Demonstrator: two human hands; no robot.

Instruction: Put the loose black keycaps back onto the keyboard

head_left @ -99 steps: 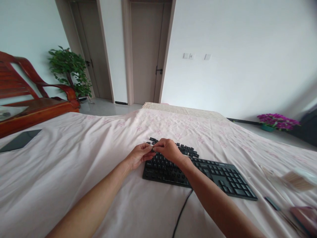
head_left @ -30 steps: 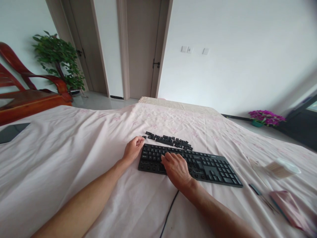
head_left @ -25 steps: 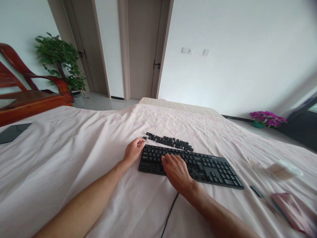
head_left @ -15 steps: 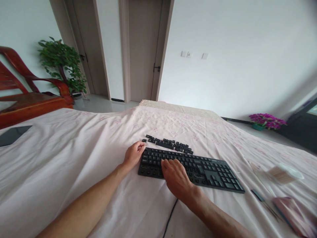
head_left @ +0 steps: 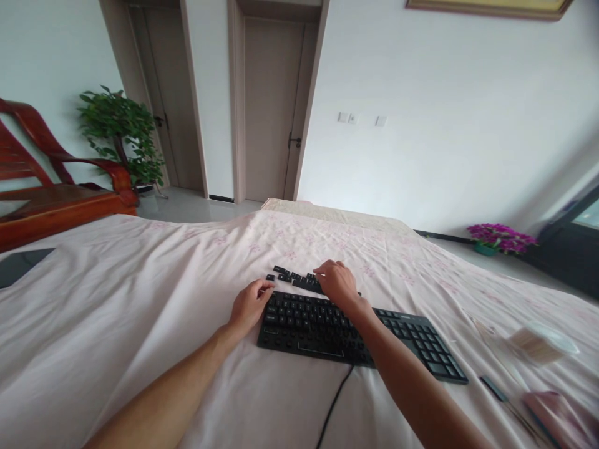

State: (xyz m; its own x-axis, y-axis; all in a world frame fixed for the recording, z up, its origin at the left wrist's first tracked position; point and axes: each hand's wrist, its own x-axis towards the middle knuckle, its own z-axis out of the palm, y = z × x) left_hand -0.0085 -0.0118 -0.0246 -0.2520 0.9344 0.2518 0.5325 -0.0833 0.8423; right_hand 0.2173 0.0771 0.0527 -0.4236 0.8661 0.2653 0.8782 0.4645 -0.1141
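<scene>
A black keyboard (head_left: 322,349) lies on the pale pink cloth, with keycaps absent from its lower rows. My left hand (head_left: 253,304) has its fingers closed at the keyboard's upper left corner, gripping the edge. Beyond the keyboard is a loose group of black keycaps (head_left: 306,284), including a long bar-shaped one. My right hand (head_left: 337,282) is over these keycaps, fingers bent together and tips down among them. Whatever is between those fingertips is hidden. The right wrist and forearm cross above the keyboard and cover part of its keys.
A black cable (head_left: 334,402) runs from the keyboard toward me. To the right lie a clear container of thin sticks (head_left: 543,343), a slim dark-ended tool (head_left: 493,388) and a pink cloth item (head_left: 556,415). A dark flat object (head_left: 23,265) lies far left.
My right hand has moved from the keyboard's lower rows up to the loose keycaps beyond it. My left hand stays at the corner. The view has tilted up slightly.
</scene>
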